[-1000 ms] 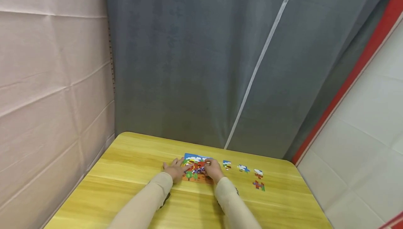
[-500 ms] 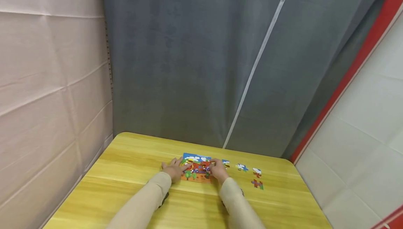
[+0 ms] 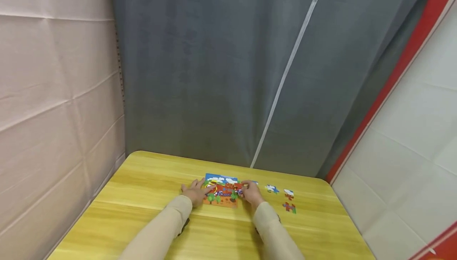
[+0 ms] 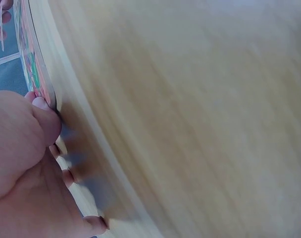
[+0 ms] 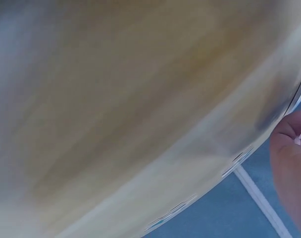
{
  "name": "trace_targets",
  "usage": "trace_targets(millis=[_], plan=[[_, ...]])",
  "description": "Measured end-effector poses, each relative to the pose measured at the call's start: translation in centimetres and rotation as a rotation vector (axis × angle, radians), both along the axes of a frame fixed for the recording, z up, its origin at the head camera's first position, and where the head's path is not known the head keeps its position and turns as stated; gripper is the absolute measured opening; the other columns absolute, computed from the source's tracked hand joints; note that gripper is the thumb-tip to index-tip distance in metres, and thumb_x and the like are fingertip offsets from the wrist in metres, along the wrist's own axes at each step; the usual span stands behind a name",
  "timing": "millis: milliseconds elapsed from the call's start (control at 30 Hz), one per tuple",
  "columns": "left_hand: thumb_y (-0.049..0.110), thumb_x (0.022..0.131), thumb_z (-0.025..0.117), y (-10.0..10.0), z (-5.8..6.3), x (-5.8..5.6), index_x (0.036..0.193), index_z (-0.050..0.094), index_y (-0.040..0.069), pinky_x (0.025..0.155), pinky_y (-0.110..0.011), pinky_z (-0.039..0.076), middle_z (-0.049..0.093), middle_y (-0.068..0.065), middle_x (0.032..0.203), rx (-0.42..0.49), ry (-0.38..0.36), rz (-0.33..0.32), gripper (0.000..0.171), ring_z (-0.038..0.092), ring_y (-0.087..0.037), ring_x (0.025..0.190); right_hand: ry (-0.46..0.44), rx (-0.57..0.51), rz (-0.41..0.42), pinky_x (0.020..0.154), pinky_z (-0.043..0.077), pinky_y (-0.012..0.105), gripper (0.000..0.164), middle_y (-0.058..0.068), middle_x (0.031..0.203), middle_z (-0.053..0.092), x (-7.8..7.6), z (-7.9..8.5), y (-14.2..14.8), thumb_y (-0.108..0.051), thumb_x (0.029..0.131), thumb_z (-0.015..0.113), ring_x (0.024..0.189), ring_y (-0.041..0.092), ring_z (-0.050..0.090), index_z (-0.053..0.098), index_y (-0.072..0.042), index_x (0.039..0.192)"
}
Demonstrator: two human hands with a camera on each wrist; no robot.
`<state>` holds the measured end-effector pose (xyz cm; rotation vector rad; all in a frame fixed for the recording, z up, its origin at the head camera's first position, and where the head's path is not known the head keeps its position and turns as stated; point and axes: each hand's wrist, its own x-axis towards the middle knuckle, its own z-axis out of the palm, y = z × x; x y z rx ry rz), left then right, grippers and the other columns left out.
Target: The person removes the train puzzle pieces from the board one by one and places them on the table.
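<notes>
A colourful jigsaw puzzle (image 3: 222,202) lies flat on the table, with blue sky, white clouds, a red middle and green trees. At its left edge my left hand (image 3: 194,194) rests with fingers spread, some fingertips on the picture. My right hand (image 3: 252,193) pinches a red puzzle piece (image 3: 239,189) by the puzzle's right side. In the left wrist view that puzzle piece (image 4: 2,30) appears edge-on between fingertips, and the left thumb touches the puzzle's edge. Only part of my right hand (image 5: 293,166) enters the right wrist view; its fingertips are cut off.
Loose puzzle pieces lie to the right: a blue and white piece (image 3: 272,189), a white and red piece (image 3: 288,194) and a red and green piece (image 3: 289,207). Another piece is partly hidden behind the right hand. A grey curtain (image 3: 214,73) hangs behind the wooden table (image 3: 153,180).
My right hand has moved right, off the puzzle's middle to its right side, with the puzzle piece in its fingers. The left hand stays on the puzzle. The head view has shifted slightly.
</notes>
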<state>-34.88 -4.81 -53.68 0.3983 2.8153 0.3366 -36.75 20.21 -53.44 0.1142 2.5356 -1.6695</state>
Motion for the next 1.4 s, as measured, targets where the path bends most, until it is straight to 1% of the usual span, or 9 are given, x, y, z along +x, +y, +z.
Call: trace_targets(millis=[200, 300, 400, 533, 600, 733, 900, 1133, 1400], plan=[[0.007, 0.105, 0.048, -0.2, -0.1, -0.3, 0.159, 0.029, 0.047, 0.108, -0.082, 0.011, 0.014, -0.004, 0.17, -0.002, -0.008, 0.01, 0.07, 0.014, -0.034, 0.155, -0.005, 0.001, -0.029, 0.061, 0.051, 0.025, 0.038, 0.015, 0.096, 0.058, -0.1, 0.0, 0.6, 0.008, 0.1, 0.047, 0.069, 0.017, 0.057, 0.051, 0.011, 0.138], [0.009, 0.105, 0.048, -0.1, -0.8, -0.7, 0.158, 0.029, 0.049, 0.107, -0.083, 0.011, 0.014, -0.004, 0.17, -0.007, 0.005, 0.006, 0.069, 0.014, -0.033, 0.155, -0.005, 0.002, -0.035, 0.06, 0.05, 0.024, 0.038, 0.015, 0.095, 0.059, -0.1, -0.1, 1.0, 0.007, 0.1, 0.047, 0.068, 0.015, 0.056, 0.051, 0.01, 0.138], [0.015, 0.106, 0.047, -0.2, -2.6, -1.7, 0.157, 0.028, 0.051, 0.106, -0.084, 0.011, 0.014, -0.003, 0.17, -0.012, 0.03, -0.001, 0.065, 0.014, -0.034, 0.155, -0.012, -0.008, -0.048, 0.06, 0.05, 0.024, 0.039, 0.015, 0.097, 0.059, 0.2, 0.0, 1.4, 0.007, 0.1, 0.046, 0.068, 0.015, 0.055, 0.051, 0.009, 0.139], [0.02, 0.107, 0.047, -0.4, -3.8, -2.5, 0.157, 0.027, 0.053, 0.106, -0.084, 0.012, 0.013, -0.003, 0.17, -0.015, 0.055, -0.009, 0.063, 0.013, -0.033, 0.155, -0.007, -0.019, -0.06, 0.059, 0.048, 0.024, 0.041, 0.016, 0.1, 0.059, 0.4, 0.3, 1.9, 0.006, 0.101, 0.043, 0.068, 0.015, 0.055, 0.049, 0.01, 0.141], [0.02, 0.108, 0.045, -0.4, -3.4, -2.2, 0.157, 0.025, 0.053, 0.106, -0.084, 0.012, 0.012, -0.003, 0.17, -0.019, 0.052, -0.012, 0.063, 0.013, -0.033, 0.155, -0.005, -0.029, -0.064, 0.059, 0.046, 0.024, 0.041, 0.016, 0.101, 0.059, 0.5, 0.4, 2.2, 0.005, 0.103, 0.041, 0.069, 0.015, 0.054, 0.048, 0.01, 0.143], [0.019, 0.108, 0.046, -0.3, -1.5, -1.0, 0.158, 0.027, 0.052, 0.106, -0.084, 0.013, 0.014, -0.005, 0.17, -0.015, 0.039, -0.011, 0.063, 0.015, -0.035, 0.154, 0.011, -0.03, -0.061, 0.059, 0.045, 0.023, 0.039, 0.019, 0.105, 0.061, 0.7, 0.5, 3.0, 0.005, 0.104, 0.039, 0.069, 0.015, 0.053, 0.048, 0.012, 0.141], [0.021, 0.107, 0.048, -0.2, 0.2, -0.1, 0.158, 0.032, 0.046, 0.107, -0.082, 0.016, 0.017, -0.005, 0.169, -0.017, 0.023, -0.013, 0.059, 0.018, -0.034, 0.154, 0.053, 0.042, -0.057, 0.059, 0.043, 0.026, 0.036, 0.023, 0.114, 0.06, 1.0, 0.5, 4.2, 0.004, 0.105, 0.04, 0.067, 0.014, 0.049, 0.051, 0.012, 0.139], [0.018, 0.108, 0.046, -0.3, -0.5, -0.6, 0.158, 0.027, 0.05, 0.106, -0.083, 0.012, 0.015, -0.006, 0.169, -0.01, 0.019, -0.013, 0.062, 0.016, -0.036, 0.154, 0.061, 0.089, -0.084, 0.057, 0.043, 0.023, 0.035, 0.025, 0.119, 0.057, 0.9, 0.2, 5.9, 0.001, 0.106, 0.044, 0.066, 0.012, 0.047, 0.053, 0.011, 0.139], [0.016, 0.106, 0.049, -0.4, -2.1, -1.4, 0.155, 0.026, 0.057, 0.101, -0.088, 0.01, 0.015, -0.006, 0.169, 0.015, 0.052, -0.028, 0.068, 0.016, -0.04, 0.153, 0.078, 0.079, -0.129, 0.055, 0.042, 0.024, 0.035, 0.02, 0.099, 0.059, 1.0, 0.1, 7.5, 0.006, 0.102, 0.047, 0.063, 0.012, 0.047, 0.052, 0.016, 0.135]])
